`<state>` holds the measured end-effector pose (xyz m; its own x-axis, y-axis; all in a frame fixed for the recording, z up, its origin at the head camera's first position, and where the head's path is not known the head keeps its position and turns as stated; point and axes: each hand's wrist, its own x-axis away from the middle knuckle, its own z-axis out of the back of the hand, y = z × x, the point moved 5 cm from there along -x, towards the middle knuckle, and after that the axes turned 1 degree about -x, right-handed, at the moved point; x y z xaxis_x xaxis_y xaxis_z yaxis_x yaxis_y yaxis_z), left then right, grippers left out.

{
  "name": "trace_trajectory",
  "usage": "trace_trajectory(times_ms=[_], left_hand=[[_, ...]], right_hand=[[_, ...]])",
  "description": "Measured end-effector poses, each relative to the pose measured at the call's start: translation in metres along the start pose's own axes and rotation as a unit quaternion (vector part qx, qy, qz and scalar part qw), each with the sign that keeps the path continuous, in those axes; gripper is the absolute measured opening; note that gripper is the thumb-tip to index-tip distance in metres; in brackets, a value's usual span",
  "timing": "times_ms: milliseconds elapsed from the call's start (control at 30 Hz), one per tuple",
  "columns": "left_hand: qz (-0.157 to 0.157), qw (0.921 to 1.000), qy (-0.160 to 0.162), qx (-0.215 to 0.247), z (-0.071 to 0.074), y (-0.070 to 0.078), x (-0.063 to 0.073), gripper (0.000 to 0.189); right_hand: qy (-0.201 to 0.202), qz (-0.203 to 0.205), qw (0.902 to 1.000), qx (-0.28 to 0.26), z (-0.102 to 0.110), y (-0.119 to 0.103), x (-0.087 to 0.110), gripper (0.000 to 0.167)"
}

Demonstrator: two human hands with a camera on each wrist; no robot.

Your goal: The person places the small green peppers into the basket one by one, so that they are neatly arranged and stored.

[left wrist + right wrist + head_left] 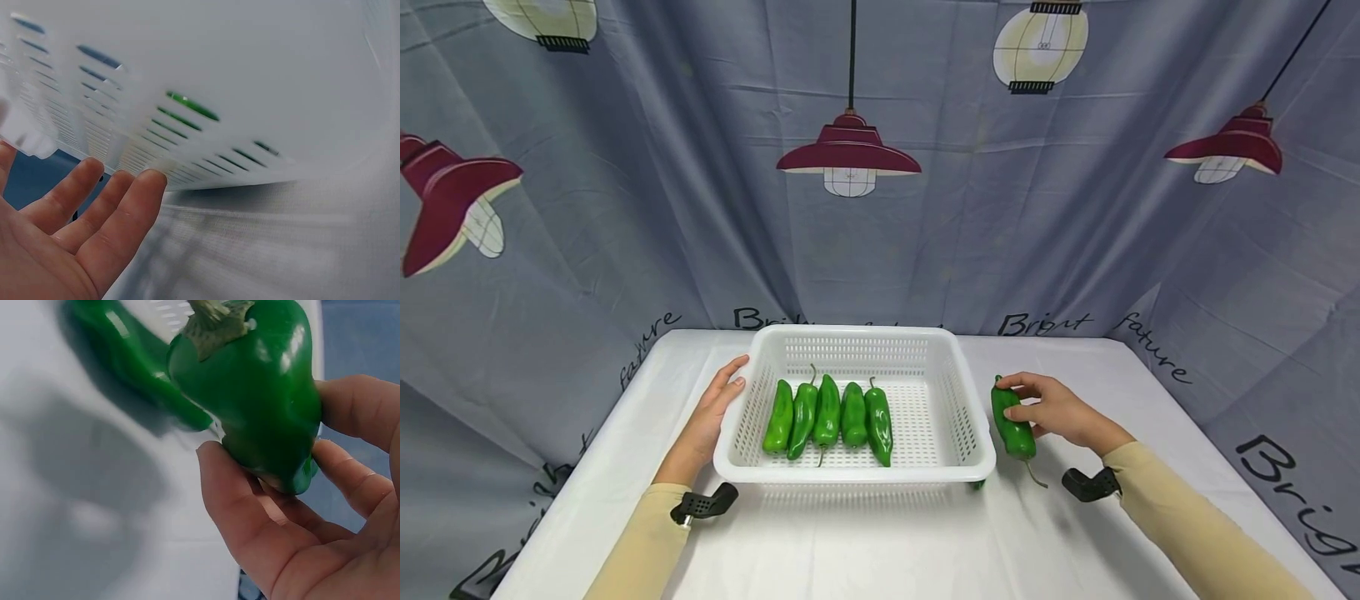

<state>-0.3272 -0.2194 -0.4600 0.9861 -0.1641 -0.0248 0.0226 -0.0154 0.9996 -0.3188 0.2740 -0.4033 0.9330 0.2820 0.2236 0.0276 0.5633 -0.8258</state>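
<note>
A white perforated plastic basket (856, 475) stands on the table with several green peppers (828, 408) lying side by side in its left and middle part. My left hand (706, 421) rests against the basket's left side, its fingers fairly straight in the left wrist view (94, 231). To the right of the basket, my right hand (1056, 408) holds a green pepper (1013, 433) between thumb and fingers, stem toward me. The right wrist view shows this held pepper (256, 387) close up. Another green pepper (131, 362) lies on the table beside the basket, mostly hidden in the head view.
A white cloth covers the table (880, 550). Behind and around it hangs a grey-blue curtain (715, 208) printed with lamps and lettering. The basket's raised rim stands between the held pepper and the peppers inside.
</note>
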Motion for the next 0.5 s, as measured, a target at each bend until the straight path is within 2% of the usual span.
trace_trajectory(times_ms=[167,500], left_hand=[[-0.002,1.0000,-0.002,0.004,0.000,-0.001,-0.001,0.054],[-0.007,0.9999,-0.008,0.005,0.001,-0.001,-0.001,0.054]], right_hand=[[0.003,0.018,0.9998,0.001,0.005,-0.017,0.000,0.056],[-0.004,0.027,0.9996,-0.009,0.007,-0.038,-0.003,0.057]])
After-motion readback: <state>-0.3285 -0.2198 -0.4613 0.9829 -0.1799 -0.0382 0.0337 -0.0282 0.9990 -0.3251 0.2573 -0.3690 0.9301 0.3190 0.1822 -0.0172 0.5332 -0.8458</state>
